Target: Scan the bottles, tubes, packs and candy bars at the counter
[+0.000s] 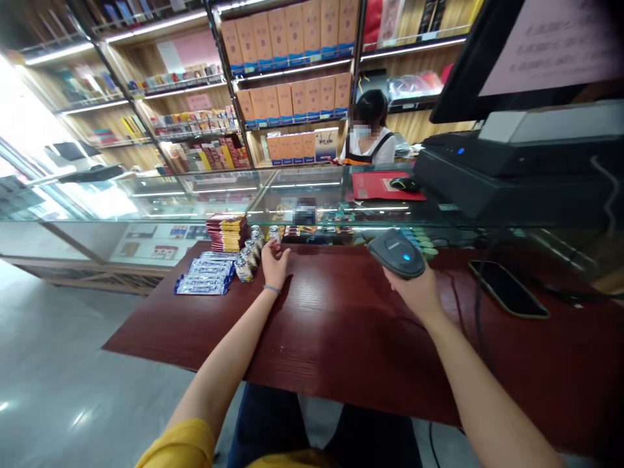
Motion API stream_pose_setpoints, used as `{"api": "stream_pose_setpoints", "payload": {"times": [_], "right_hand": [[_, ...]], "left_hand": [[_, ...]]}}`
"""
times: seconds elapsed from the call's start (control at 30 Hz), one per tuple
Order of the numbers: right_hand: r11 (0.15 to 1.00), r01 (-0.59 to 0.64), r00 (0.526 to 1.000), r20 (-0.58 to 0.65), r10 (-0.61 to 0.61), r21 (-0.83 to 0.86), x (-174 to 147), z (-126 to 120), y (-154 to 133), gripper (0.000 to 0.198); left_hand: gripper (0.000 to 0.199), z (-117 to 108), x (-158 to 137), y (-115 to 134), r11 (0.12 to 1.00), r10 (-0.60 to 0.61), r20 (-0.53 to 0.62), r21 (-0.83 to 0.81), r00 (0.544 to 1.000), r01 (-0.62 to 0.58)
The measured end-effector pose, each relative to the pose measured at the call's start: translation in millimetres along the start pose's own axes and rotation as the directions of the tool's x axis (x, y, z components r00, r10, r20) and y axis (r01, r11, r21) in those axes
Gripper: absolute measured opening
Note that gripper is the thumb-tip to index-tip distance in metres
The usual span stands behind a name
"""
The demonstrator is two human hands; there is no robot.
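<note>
Standing near the desk's point(316, 331) far edge, the drink can point(273, 232) looks stiff and smooth, best taken round its side. The left hand point(275, 263) reaches beside it, thumb spread from loosely curled fingers, contact unclear. The right hand point(414, 286) is wrapped round a raised barcode scanner point(397, 252), probably light.

Scanner point(396, 252) noted as dark grey, wood-grained table point(316, 338) recorded as reddish brown, packets point(207, 273) seen patterned in blue and white, cans point(245, 268) logged as silvery, sleeve point(188, 442) observed as yellow
</note>
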State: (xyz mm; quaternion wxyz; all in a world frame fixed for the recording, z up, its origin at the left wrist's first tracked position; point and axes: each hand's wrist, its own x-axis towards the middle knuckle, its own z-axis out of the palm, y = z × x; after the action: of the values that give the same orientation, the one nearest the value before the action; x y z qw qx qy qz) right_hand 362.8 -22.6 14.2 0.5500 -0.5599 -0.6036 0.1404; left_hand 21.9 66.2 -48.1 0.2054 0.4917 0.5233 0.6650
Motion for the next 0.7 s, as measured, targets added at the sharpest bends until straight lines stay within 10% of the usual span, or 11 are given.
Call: {"api": "stream_pose_setpoints", "payload": {"times": [0.37,0.7], "right_hand": [[0.996,0.059,0.969,0.242,-0.041,-0.068,-18,28,4,0.033],[0.997,0.063,0.946,0.323,-0.043,-0.052,-17,24,-2,0.037]], "left_hand": [[0.078,4,41,-20,0.967,0.093,0.017,0.239,0.996,-0.094],[0.056,19,50,-23,0.963,0.084,0.019,0.257,0.996,-0.086]]}}
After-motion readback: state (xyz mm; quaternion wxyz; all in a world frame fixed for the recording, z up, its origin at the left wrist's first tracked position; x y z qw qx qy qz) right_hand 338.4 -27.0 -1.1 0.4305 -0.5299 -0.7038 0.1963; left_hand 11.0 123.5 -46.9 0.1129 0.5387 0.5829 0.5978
